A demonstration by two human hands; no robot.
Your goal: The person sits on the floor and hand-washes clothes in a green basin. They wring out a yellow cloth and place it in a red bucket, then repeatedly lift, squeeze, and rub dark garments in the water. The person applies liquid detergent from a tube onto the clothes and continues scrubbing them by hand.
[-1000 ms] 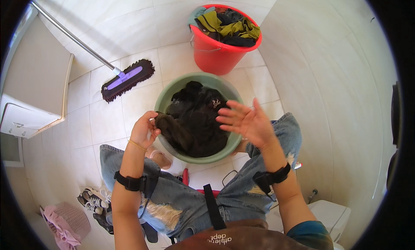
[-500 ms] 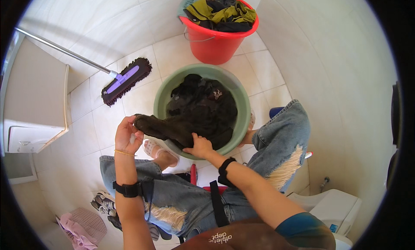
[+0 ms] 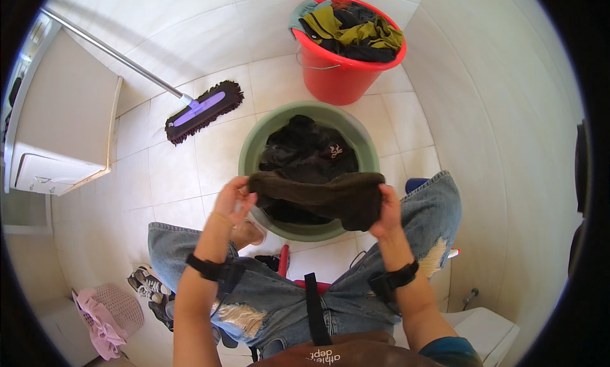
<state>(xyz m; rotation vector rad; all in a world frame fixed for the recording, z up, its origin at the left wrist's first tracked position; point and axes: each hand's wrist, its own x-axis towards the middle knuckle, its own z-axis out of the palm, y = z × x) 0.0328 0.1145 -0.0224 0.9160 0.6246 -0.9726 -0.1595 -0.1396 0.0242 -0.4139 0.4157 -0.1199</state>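
A dark brown piece of cloth (image 3: 318,195), perhaps a garment, is stretched sideways between my hands above the near side of a round green basin (image 3: 251,145). My left hand (image 3: 236,200) grips its left end, and my right hand (image 3: 386,214) grips the right end, where a flap hangs down. In the basin lies soaked dark clothing (image 3: 305,148) with a small pale print on it. The cloth hides part of the basin's near side. What kind of garment I hold cannot be made out.
Behind the basin stands a red bucket (image 3: 340,81) heaped with clothes (image 3: 356,30). A mop (image 3: 203,110) with a purple head lies to the left, near a white cabinet (image 3: 63,106). Sneakers (image 3: 147,283) and a pink cloth on a basket (image 3: 130,310) are at the lower left.
My right hand has moved from the basin's near rim to the right end of the cloth. The cloth is now spread out wide between both hands, and the view has shifted.
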